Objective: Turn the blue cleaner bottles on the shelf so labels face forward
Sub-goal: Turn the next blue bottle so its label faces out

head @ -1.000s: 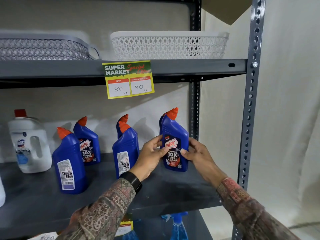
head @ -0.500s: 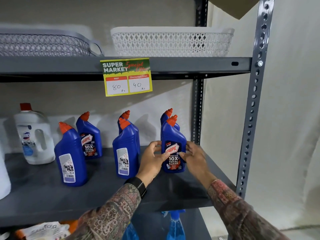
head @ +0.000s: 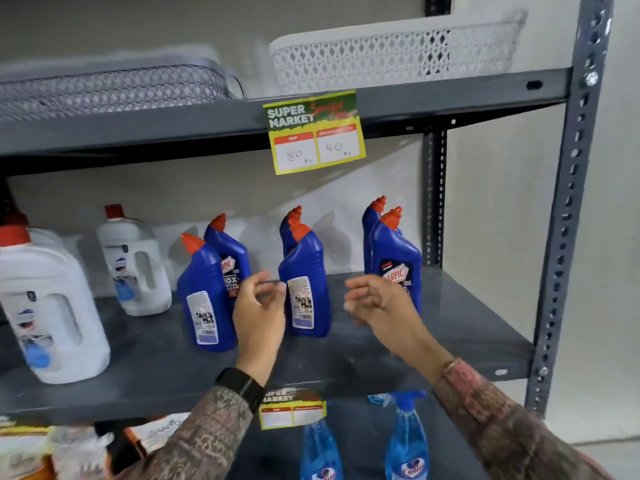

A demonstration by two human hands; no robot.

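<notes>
Several blue cleaner bottles with orange caps stand on the grey middle shelf [head: 467, 327]. The front right bottle [head: 398, 258] shows its front label; another stands behind it. The middle front bottle [head: 304, 289] and the left front bottle [head: 204, 299] show their white back labels. Behind the left one, a bottle [head: 230, 258] shows its front label. My left hand [head: 259, 313] hovers open just left of the middle front bottle. My right hand [head: 377, 306] is open between the middle and right bottles, holding nothing.
Two white jugs [head: 52, 306] [head: 135, 265] with red caps stand at the left. A yellow price tag [head: 315, 133] hangs from the upper shelf, which holds two baskets [head: 391, 53]. Light blue spray bottles [head: 405, 441] stand on the shelf below. A grey upright post [head: 568, 202] is at the right.
Both hands let go of the right front bottle, which stands with its label forward, and moved left toward the middle front bottle. The view shifted left.
</notes>
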